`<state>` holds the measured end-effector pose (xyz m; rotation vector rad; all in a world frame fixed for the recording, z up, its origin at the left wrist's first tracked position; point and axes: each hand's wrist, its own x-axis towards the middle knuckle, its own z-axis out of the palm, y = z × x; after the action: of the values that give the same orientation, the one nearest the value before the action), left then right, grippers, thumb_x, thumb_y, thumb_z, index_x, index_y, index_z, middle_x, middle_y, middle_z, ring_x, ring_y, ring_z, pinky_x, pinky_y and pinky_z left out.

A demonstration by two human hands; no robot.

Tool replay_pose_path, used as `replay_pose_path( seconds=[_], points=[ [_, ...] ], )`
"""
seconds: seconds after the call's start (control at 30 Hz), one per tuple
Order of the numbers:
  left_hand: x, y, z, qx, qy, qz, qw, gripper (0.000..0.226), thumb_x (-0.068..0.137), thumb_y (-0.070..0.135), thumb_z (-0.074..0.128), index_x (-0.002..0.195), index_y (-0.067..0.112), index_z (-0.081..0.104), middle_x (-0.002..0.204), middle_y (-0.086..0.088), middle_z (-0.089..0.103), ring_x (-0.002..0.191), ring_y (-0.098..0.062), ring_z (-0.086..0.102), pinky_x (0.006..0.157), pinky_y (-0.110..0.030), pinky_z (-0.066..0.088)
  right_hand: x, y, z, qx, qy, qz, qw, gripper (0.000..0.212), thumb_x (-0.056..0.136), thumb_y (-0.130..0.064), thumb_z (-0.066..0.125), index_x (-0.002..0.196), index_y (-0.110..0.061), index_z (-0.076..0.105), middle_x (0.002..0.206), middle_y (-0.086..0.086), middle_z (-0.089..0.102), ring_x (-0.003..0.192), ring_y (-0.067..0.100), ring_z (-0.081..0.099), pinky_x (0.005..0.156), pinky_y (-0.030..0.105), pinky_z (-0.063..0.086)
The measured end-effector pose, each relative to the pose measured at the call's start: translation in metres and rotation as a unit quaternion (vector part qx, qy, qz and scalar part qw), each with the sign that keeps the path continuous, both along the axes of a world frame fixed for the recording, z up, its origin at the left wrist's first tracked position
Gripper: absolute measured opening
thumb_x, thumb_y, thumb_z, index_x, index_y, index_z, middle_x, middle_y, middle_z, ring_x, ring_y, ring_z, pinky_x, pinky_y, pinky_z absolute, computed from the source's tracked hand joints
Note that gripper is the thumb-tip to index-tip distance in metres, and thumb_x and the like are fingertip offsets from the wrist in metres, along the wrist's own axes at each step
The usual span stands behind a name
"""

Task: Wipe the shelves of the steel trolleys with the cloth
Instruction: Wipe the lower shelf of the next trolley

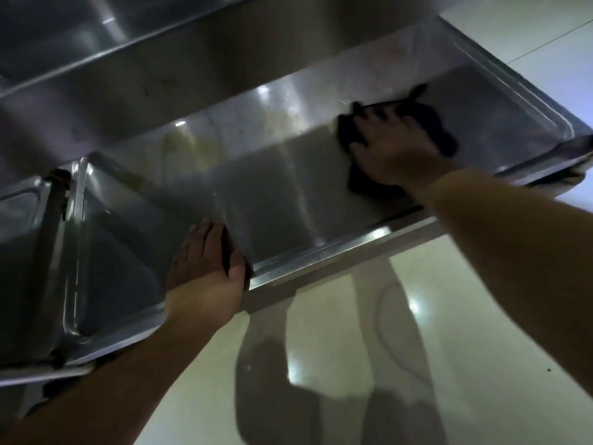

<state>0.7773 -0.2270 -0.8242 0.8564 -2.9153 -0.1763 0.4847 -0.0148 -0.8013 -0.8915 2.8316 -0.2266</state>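
Right hand (393,149) flat, fingers spread, presses dark crumpled cloth (426,123) onto shiny steel trolley shelf (272,194), 2 o'clock area. Left hand (207,271) rests straight-fingered on near shelf rim, 7 o'clock.

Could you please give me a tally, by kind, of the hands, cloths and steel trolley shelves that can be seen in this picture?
Hands: 2, the left hand resting on the shelf's front rim and the right hand pressing the cloth
Cloths: 1, the dark cloth
Steel shelves: 3, the wiped shelf, the shelf above and the neighbouring shelf at the left
Total: 6
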Motion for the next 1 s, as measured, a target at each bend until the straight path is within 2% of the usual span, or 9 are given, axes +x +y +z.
replay_pose_path(
  seconds=[0.07,0.17,0.23,0.3,0.47,0.57,0.67,0.83,1.0],
  points=[
    [0.000,0.001,0.000,0.001,0.013,0.000,1.000,0.073,0.094,0.050,0.029,0.151,0.010,0.051,0.161,-0.011,0.045,0.151,-0.031,0.036,0.122,-0.045,0.027,0.045,-0.049,-0.001,0.002,0.024,0.122,0.992,0.065,0.105,-0.051,0.024,0.165,-0.028,0.017,0.173,-0.003,0.014,0.157,0.029,0.015,0.124,0.051,0.019],
    [0.001,0.002,-0.001,0.011,0.027,-0.003,1.000,0.067,0.094,0.039,0.034,0.149,0.005,0.052,0.159,-0.014,0.047,0.149,-0.034,0.040,0.121,-0.047,0.029,0.104,-0.090,-0.011,0.017,0.013,0.268,0.963,0.064,0.104,-0.056,0.016,0.165,-0.036,0.010,0.172,-0.013,0.006,0.160,0.018,0.002,0.127,0.045,0.004],
    [0.001,0.002,0.001,0.020,0.025,0.000,0.999,0.063,0.094,0.032,0.038,0.150,0.005,0.051,0.160,-0.014,0.046,0.150,-0.033,0.039,0.121,-0.046,0.028,0.114,-0.095,-0.016,0.012,0.000,0.302,0.953,0.063,0.105,-0.059,0.016,0.164,-0.039,0.009,0.172,-0.017,0.004,0.159,0.013,-0.003,0.127,0.042,-0.004],
    [0.002,0.002,0.002,0.024,0.024,0.002,0.999,0.062,0.094,0.030,0.040,0.150,0.006,0.051,0.160,-0.012,0.046,0.149,-0.031,0.038,0.122,-0.045,0.028,0.102,-0.093,-0.015,0.009,0.005,0.302,0.953,0.063,0.104,-0.061,0.018,0.164,-0.041,0.010,0.171,-0.018,0.005,0.159,0.011,-0.001,0.126,0.042,-0.004],
    [0.002,0.004,0.008,0.026,0.019,0.000,0.999,0.063,0.094,0.033,0.040,0.151,0.008,0.051,0.161,-0.011,0.045,0.150,-0.031,0.038,0.124,-0.046,0.029,0.003,-0.050,-0.001,0.014,0.045,0.174,0.984,0.062,0.105,-0.052,0.029,0.163,-0.033,0.021,0.172,-0.007,0.017,0.157,0.022,0.018,0.122,0.049,0.020],
    [0.001,0.004,0.009,0.022,0.017,0.004,1.000,0.064,0.094,0.035,0.040,0.152,0.009,0.051,0.161,-0.010,0.045,0.149,-0.031,0.039,0.124,-0.046,0.030,-0.074,0.024,0.003,0.028,0.026,0.043,0.998,0.065,0.103,-0.053,0.027,0.164,-0.031,0.018,0.173,-0.002,0.014,0.155,0.032,0.022,0.121,0.056,0.022],
    [0.000,0.004,0.009,0.014,0.017,0.001,1.000,0.069,0.092,0.041,0.035,0.150,0.008,0.052,0.160,-0.012,0.046,0.148,-0.033,0.040,0.123,-0.047,0.030,-0.118,0.108,0.003,0.030,0.013,-0.092,0.995,0.080,0.090,-0.063,0.021,0.160,-0.024,0.025,0.171,0.007,0.021,0.154,0.036,0.021,0.120,0.061,0.021],
    [0.000,0.003,0.007,0.003,0.011,-0.002,1.000,0.070,0.092,0.042,0.034,0.151,0.009,0.050,0.160,-0.012,0.046,0.148,-0.034,0.041,0.121,-0.051,0.033,-0.105,0.151,0.001,0.012,0.000,-0.158,0.987,0.077,0.090,-0.062,0.023,0.157,-0.024,0.029,0.170,0.004,0.022,0.157,0.031,0.012,0.122,0.061,0.013],
    [0.001,0.005,0.005,-0.003,0.020,0.000,1.000,0.067,0.093,0.042,0.035,0.149,0.009,0.051,0.158,-0.013,0.047,0.145,-0.036,0.043,0.118,-0.053,0.037,-0.044,0.146,0.001,0.040,-0.022,-0.193,0.980,0.079,0.095,-0.061,0.026,0.162,-0.018,0.023,0.171,0.011,0.019,0.155,0.036,0.017,0.120,0.060,0.023]
  ],
)
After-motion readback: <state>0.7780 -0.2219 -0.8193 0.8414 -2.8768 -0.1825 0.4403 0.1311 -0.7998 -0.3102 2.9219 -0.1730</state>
